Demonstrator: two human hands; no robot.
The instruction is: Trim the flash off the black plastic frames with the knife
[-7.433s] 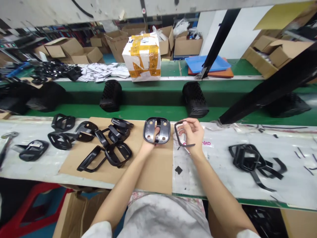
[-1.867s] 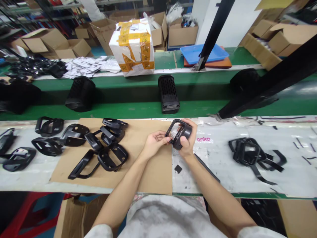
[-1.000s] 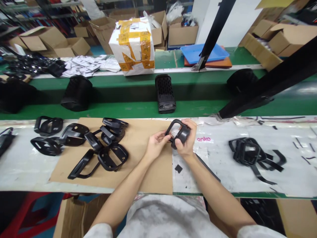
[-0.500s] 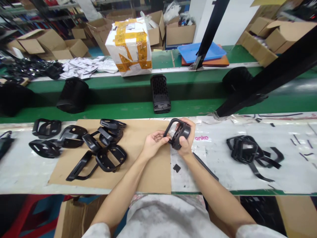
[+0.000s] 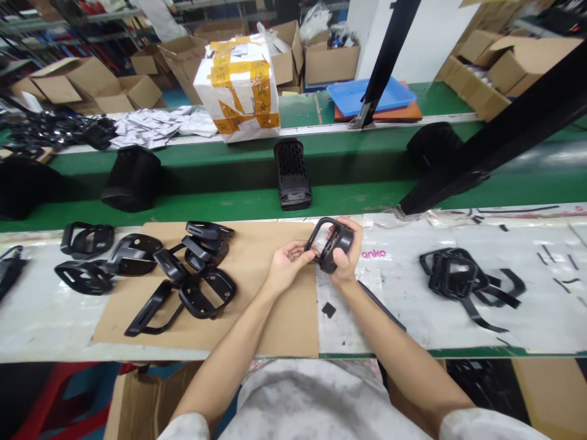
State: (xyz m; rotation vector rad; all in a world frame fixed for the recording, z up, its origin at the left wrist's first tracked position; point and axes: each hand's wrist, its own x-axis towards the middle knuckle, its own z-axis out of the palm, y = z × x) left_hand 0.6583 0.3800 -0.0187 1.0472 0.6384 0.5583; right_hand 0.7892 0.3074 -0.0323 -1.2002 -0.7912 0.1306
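Note:
A black plastic frame with a rounded rectangular loop [image 5: 338, 245] is held above the bench, near the right edge of the cardboard sheet [image 5: 288, 327]. My right hand [image 5: 349, 247] wraps round its thicker right side, thumb in front. The fingertips of my left hand [image 5: 288, 263] pinch the lower left of the loop. Whether a small piece is also between those fingers, I cannot make out. To the left, several similar black frames [image 5: 208, 293] lie on and beside the cardboard. A small black square [image 5: 328, 310] and a long black strip [image 5: 381, 305] lie below my right hand.
More black frames and strips [image 5: 454, 275] are piled on the right. Behind the bench, a black perforated housing [image 5: 293, 174] and dark cylindrical ones [image 5: 132, 178] stand on the green conveyor [image 5: 220, 205]. A black post [image 5: 486, 146] slants across the right. Beyond are a taped white box [image 5: 238, 85] and a blue tray [image 5: 371, 96].
Both hands keep the same hold on the black frame, with only a very slight shift. The whole view has moved a little.

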